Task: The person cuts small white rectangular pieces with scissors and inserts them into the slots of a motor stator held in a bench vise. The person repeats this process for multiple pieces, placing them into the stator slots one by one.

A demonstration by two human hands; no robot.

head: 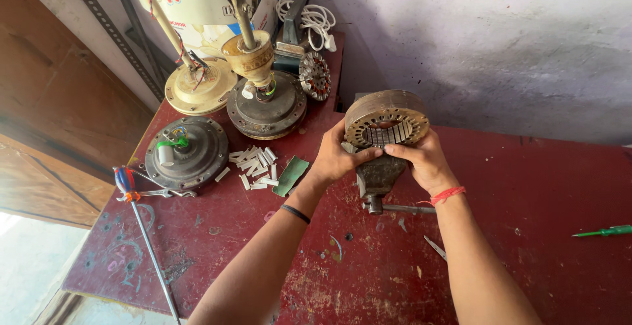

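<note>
Stator point(386, 125), rusty slotted ring, between 2 hands' fingers point(368, 156).

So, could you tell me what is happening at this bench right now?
A person is holding a round metal motor core with both hands over a small bench vise on a worn red table. The left hand cups its near left side and the right hand its right side. To the left lie three ceiling fan motor housings, a pile of white paper slips and a screwdriver. A green screwdriver lies far right.
</note>
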